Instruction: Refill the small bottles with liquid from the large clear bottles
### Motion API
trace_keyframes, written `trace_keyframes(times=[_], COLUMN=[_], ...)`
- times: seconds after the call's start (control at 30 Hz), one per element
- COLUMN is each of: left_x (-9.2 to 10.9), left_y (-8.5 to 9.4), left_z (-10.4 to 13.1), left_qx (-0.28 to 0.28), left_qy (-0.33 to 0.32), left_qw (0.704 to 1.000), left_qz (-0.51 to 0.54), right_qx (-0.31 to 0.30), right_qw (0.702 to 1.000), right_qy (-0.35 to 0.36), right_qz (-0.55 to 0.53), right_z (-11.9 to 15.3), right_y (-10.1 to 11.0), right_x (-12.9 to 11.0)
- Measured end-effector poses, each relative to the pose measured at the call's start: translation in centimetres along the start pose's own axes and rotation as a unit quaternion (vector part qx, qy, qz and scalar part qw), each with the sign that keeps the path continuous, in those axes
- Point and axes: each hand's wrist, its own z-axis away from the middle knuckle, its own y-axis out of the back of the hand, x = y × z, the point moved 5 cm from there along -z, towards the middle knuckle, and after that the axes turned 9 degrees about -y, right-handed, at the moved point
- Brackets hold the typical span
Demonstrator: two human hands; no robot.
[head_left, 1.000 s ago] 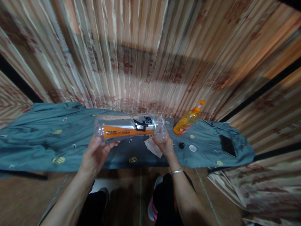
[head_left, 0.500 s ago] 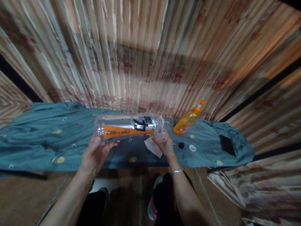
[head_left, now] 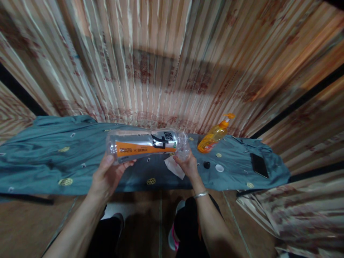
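Observation:
A large clear plastic bottle (head_left: 142, 146) with an orange and silver label lies sideways between my hands, above a cloth-covered table. My left hand (head_left: 109, 170) grips its base end from below, thumb on the near side. Around the neck end, at the right, my right hand (head_left: 188, 164) is closed. The bottle's mouth is partly hidden by that hand and hard to make out. Under the bottle, just left of my right hand, a white tissue (head_left: 174, 167) rests on the cloth.
An orange pump bottle (head_left: 213, 137) stands right of my right hand. Nearer me are a small black cap (head_left: 206, 165) and a white round lid (head_left: 219, 168). A phone (head_left: 259, 165) lies at the table's right end. Behind the blue-green cloth (head_left: 88, 150) hangs a striped curtain (head_left: 161, 71).
Almost nothing differs. The clear bottle and both hands sit slightly further left in view, the label turned a touch; the grip is the same.

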Motion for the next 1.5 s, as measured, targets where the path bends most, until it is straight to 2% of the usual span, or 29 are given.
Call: trace_keyframes(times=[0.37,0.67,1.2,1.5], left_x=[-0.09,0.12,-0.19,-0.16], left_y=[0.25,-0.08,0.59,0.54], left_z=[-0.12,0.07,-0.09,-0.09], left_qx=[-0.016,0.012,-0.046,-0.031], left_qy=[-0.008,0.002,-0.006,-0.006], left_qw=[1.0,1.0,0.999,0.999], left_qz=[-0.003,-0.012,0.005,-0.015], right_qx=[0.001,-0.006,-0.004,-0.01], right_qw=[1.0,1.0,1.0,1.0], right_qy=[-0.002,-0.012,-0.004,-0.008], right_qz=[0.004,-0.01,-0.004,-0.005], right_z=[0.01,0.06,0.05,0.06], right_y=[-0.08,-0.07,-0.25,-0.08], right_x=[-0.14,-0.14,0.13,-0.23])
